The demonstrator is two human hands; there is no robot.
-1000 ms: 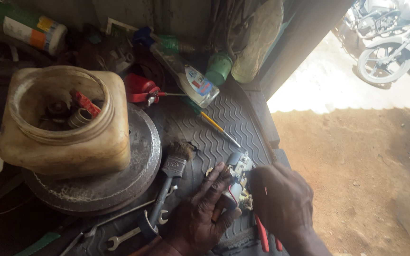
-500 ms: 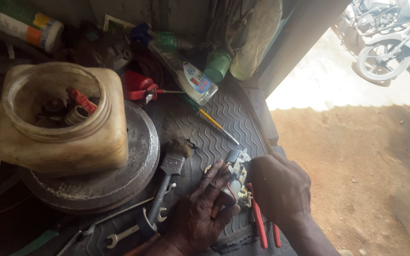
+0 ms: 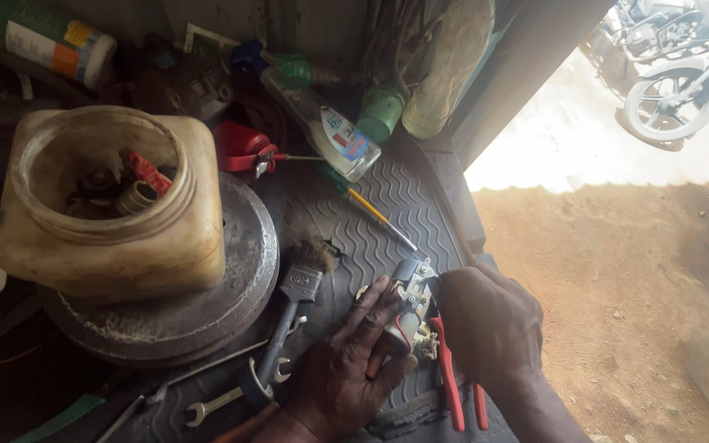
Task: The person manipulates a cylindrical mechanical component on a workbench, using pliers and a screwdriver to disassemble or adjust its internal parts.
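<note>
The left hand (image 3: 346, 369) lies palm up at about 6 o'clock in the view, fingers curled around a small metal part (image 3: 410, 305) with wires, so it is closed on that part. The right hand (image 3: 486, 324) comes in from 5 o'clock and is closed as well, gripping red-handled pliers (image 3: 453, 385) whose handles trail down toward 6 o'clock; the nose is hidden behind the part, so I cannot tell what it bites.

The part sits on the wavy rubber mat (image 3: 387, 205) of the counter, just right of a brush (image 3: 301, 287). Its long axis runs roughly 12 to 6 o'clock, tilted slightly, with the pale metal end pointing up toward 12 and the wired end down toward the left palm.

What could go wrong, as I judge it: the part is small and held only by fingertips and a thumb, so a hard twist of the pliers could spin it out of the hand and drop it toward the dirt floor (image 3: 617, 312) at 3 o'clock, where it would be hard to find. A slip of the pliers could also nip the left fingers or tear a thin wire.

At 9 o'clock a yellowed plastic jar (image 3: 116, 246) of odd bits stands on a steel disc (image 3: 240, 279). A spanner (image 3: 231, 398) lies at 7 o'clock, a screwdriver (image 3: 379, 217) at 12, a clear bottle (image 3: 330, 131) beyond it.
</note>
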